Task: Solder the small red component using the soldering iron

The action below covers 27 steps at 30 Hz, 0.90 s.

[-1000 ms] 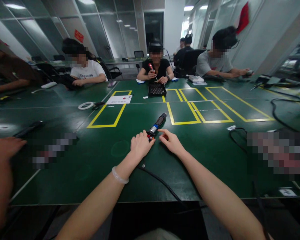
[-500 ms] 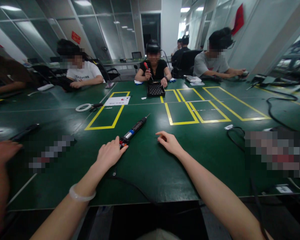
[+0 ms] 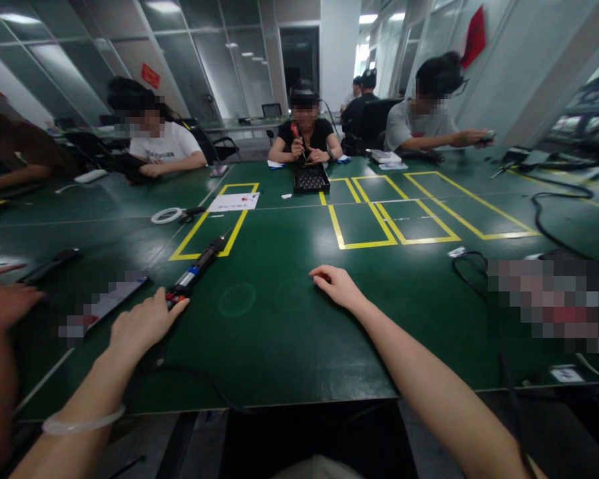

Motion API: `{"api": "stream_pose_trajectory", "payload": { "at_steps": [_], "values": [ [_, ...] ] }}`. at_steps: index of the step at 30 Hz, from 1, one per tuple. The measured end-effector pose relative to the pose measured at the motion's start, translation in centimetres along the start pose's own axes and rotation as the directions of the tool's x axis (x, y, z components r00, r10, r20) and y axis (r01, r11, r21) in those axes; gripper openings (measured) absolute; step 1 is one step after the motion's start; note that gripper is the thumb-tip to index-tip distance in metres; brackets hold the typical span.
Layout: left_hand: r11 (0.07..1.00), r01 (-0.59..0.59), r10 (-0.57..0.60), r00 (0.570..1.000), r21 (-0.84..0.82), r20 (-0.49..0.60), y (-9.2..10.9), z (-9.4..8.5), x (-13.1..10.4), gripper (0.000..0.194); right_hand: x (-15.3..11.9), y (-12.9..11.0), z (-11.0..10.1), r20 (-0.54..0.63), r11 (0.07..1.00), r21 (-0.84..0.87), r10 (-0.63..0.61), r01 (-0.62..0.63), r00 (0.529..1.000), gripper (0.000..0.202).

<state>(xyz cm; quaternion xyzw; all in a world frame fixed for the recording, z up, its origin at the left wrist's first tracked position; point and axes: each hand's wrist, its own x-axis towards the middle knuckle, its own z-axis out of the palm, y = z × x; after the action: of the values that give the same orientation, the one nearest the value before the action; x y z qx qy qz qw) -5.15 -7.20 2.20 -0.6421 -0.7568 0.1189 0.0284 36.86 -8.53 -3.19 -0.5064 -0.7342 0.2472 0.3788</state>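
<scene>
My left hand (image 3: 144,324) is closed round the rear end of an electric screwdriver (image 3: 192,271), low over the green table (image 3: 279,359). The tool's thin tip points away from me, up and to the right, over the near end of a yellow taped outline (image 3: 198,256). A black cable trails from its rear towards the table's front edge. My right hand (image 3: 338,285) rests at the middle of the table with its fingers curled and the index finger partly stretched; no object shows in it.
A phone-like slab (image 3: 117,301) lies left of my left hand, near another person's hand (image 3: 10,299). Across the table a person works over a black tray (image 3: 311,179). White tape roll (image 3: 166,215) and paper (image 3: 234,201) lie beyond. Black cables (image 3: 466,276) are at right.
My left hand has moved left, carrying the screwdriver with it, and faint rings on the table now show. My right hand has stayed nearly still. The person opposite has brought both hands together.
</scene>
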Motion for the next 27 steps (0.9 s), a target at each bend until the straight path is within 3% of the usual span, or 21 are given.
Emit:
{"api": "stream_pose_trajectory", "payload": {
  "at_steps": [3, 6, 8, 11, 16, 22, 27],
  "values": [
    [0.998, 0.004, 0.003, 0.994, 0.064, -0.107, -0.4, 0.0, -0.4, 0.078, 0.0, -0.1, 0.0, 0.003, 1.000, -0.008, -0.008, 0.008, 1.000, 0.019],
    [0.990, -0.018, 0.063, 0.944, 0.139, -0.323, 0.1, -0.2, -1.4, 0.067, 0.0, -0.1, 0.0, 0.003, 1.000, -0.014, -0.008, 0.009, 1.000, 0.018],
    [0.988, -0.038, 0.093, 0.918, 0.148, -0.386, 0.6, -0.4, -1.9, 0.057, 0.0, -0.1, 0.0, 0.002, 1.000, -0.018, -0.011, 0.011, 1.000, 0.018],
    [0.988, -0.070, 0.116, 0.921, 0.134, -0.372, 1.3, -0.8, -2.3, 0.046, -0.1, -0.1, -0.1, 0.002, 1.000, -0.024, -0.018, 0.018, 1.000, 0.018],
    [0.989, -0.024, 0.072, 0.939, 0.144, -0.336, 1.7, -1.2, -2.1, 0.047, -0.1, -0.1, -0.1, 0.008, 0.999, -0.028, -0.017, 0.017, 1.000, 0.018],
    [0.988, -0.015, 0.075, 0.917, 0.154, -0.392, 2.0, -0.3, -1.9, 0.045, -0.1, -0.3, -0.2, 0.010, 0.999, -0.030, -0.011, 0.012, 1.000, 0.017],
    [0.996, -0.030, 0.060, 0.923, 0.085, -0.381, 1.6, 0.2, -1.8, 0.045, -0.1, -0.3, -0.2, 0.016, 0.999, -0.039, -0.009, 0.009, 1.000, 0.017]
  ]
}}
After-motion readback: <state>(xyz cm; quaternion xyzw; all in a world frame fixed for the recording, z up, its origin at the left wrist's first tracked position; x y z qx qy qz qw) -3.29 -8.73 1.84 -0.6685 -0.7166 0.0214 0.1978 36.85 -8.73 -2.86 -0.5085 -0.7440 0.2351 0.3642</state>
